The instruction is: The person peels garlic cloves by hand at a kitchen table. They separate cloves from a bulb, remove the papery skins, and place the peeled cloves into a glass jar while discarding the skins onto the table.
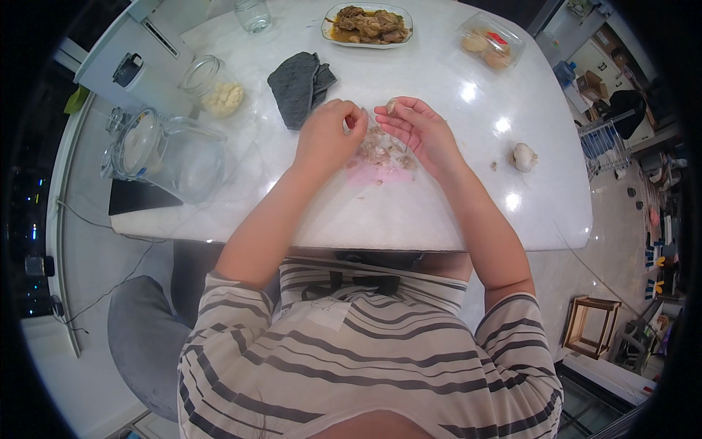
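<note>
Between thumb and fingers my right hand (419, 129) holds a garlic clove (391, 106) with skin on it. My left hand (334, 131) is just to its left, thumb and fingertips bent together; whether anything is between them cannot be seen. Below both hands lies a pile of garlic skins (384, 151), partly on a pink sheet (378, 174). A garlic bulb (524, 157) rests on the table at the right, with a small scrap beside it. Peeled garlic cloves (224, 99) are in a glass jar (202, 77) lying tilted at the left.
A grey cloth (299, 88) lies beyond my left hand on the white table (384, 225). A glass pitcher (192, 159) and a bottle (156, 88) stand left. Further back are another jar (254, 15), a dish of cooked meat (370, 26) and a clear plastic food box (491, 41).
</note>
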{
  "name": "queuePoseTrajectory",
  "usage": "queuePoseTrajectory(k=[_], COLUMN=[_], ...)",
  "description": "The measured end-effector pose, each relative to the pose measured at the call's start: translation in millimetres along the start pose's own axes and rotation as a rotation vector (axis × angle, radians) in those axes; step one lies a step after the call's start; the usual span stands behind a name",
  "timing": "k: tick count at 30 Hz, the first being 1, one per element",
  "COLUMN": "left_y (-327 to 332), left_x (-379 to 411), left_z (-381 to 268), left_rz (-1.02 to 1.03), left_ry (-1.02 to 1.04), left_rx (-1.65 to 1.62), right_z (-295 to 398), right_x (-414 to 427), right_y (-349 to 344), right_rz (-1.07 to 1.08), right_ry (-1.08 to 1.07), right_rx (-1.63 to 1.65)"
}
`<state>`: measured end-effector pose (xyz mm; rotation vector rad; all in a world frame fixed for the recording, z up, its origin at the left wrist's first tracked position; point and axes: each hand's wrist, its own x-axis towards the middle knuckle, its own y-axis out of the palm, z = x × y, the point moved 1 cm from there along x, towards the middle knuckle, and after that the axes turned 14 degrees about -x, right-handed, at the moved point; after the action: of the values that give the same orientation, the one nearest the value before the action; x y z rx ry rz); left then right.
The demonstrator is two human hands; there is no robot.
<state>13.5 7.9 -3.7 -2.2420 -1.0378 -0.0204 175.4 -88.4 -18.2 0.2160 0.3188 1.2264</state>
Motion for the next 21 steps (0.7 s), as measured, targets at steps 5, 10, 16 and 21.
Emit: queuePoseTrajectory(k=[5, 10, 16, 21], left_y=[1, 4, 3, -2], left_x=[-1, 0, -1, -3], left_z=[-9, -14, -12, -11], left_rz=[-0.130, -0.169, -0.212, -0.145], left_ry=[0.151, 0.408, 0.377, 0.278], left_rx=[-0.160, -0.109, -0.160, -0.170], right_z=[1, -3, -4, -4], right_x=[-2, -3, -3, -2], right_y=[4, 8, 7, 6], right_rz=[0.005, 0.015, -0.026, -0.040], right_ry=[-0.005, -0.005, -0.051, -0.041], right_rx=[-0.049, -0.047, -0.149, -0.125])
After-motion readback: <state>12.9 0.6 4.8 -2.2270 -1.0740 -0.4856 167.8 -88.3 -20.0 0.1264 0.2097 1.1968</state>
